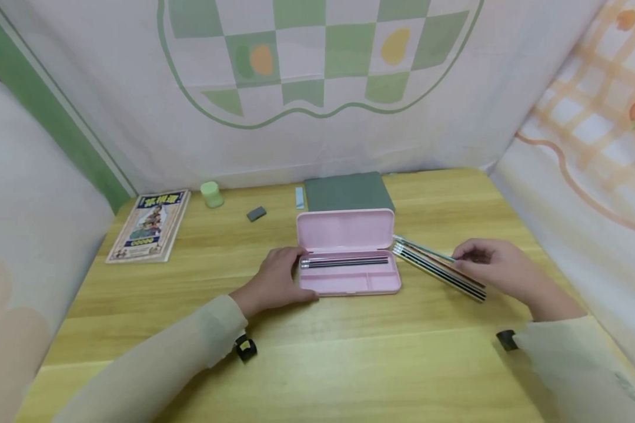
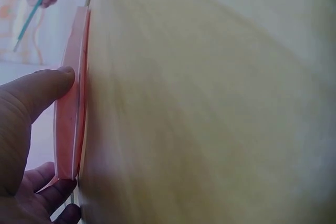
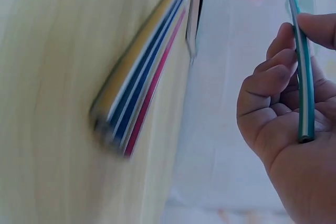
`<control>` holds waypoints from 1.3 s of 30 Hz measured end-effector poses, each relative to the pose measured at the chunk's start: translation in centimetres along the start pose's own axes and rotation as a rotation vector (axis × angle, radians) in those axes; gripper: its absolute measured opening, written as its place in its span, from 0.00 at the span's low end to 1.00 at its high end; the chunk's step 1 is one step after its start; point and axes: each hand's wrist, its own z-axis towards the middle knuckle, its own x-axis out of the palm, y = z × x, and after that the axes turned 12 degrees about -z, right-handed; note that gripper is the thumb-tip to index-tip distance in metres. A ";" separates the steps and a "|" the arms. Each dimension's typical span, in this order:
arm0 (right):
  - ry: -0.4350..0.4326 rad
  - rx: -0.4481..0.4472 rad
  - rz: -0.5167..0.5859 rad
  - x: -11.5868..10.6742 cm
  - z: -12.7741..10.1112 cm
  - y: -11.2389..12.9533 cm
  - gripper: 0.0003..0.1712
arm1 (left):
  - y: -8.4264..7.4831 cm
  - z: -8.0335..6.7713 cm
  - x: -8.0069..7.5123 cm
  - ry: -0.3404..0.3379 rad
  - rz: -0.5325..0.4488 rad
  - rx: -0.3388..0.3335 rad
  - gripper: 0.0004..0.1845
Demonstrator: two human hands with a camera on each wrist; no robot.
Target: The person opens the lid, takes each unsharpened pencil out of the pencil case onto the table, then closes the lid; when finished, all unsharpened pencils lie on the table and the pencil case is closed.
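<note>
A pink pencil case (image 1: pixel 341 284) lies with its lid raised, and striped pencils (image 1: pixel 349 262) lie in its long rear compartment. My left hand (image 1: pixel 277 279) holds the case at its left end. In the left wrist view the thumb presses its front side and the fingers bend round its end. Over on the right, my right hand (image 1: pixel 500 270) pinches a green pencil (image 3: pixel 304 87) between thumb and fingers, above the table. Below it several striped pencils (image 1: pixel 439 271) lie slanted in a bunch beside the case. Their dark, yellow and red sides show in the right wrist view.
Behind the case lies a dark green flat board (image 1: pixel 349 192), with a small light-blue strip (image 1: pixel 299 198) beside it. Further left are a dark grey eraser-like block (image 1: pixel 256 213), a light green small container (image 1: pixel 211 194) and a book (image 1: pixel 150 226). Printed fabric walls surround the wooden table (image 1: pixel 349 364).
</note>
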 end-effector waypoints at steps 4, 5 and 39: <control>-0.024 0.047 0.013 -0.8 -0.5 -2.9 0.12 | 0.0 0.0 -0.1 0.000 0.003 0.001 0.53; -0.020 0.059 0.026 -1.0 -0.6 -3.5 0.14 | 0.0 0.0 -0.1 0.001 0.002 0.000 0.54; 0.131 0.118 -0.198 0.9 3.5 -3.1 0.21 | -0.2 -0.2 -0.1 0.003 0.001 0.006 0.55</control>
